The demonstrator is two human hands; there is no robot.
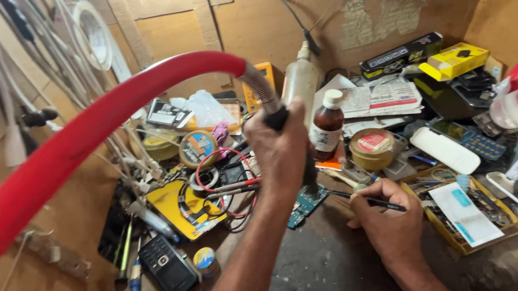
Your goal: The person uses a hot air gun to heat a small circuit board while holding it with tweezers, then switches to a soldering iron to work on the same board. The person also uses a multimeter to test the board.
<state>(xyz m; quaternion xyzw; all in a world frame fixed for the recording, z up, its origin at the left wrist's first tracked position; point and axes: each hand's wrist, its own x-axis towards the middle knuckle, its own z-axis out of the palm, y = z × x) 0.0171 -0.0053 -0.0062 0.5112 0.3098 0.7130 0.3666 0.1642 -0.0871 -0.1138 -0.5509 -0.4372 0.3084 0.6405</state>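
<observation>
Head view looks down on a crowded table (336, 273) where both hands meet over one small green circuit board (306, 204). The left hand (281, 152) is closed in a fist around the black handle of a hot-air tool (277, 119), whose grey hose and thick red sleeve (64, 153) arch up and away to the left. The tool stands almost upright, with its nozzle pointing down at the board, just below the fist. The right hand (383, 219) pinches thin black tweezers (366, 199) between closed fingers. The tweezers lie nearly flat, their long axis running left toward the board, which is just left of this hand. A brown glass bottle with white cap (328, 125) stands behind.
</observation>
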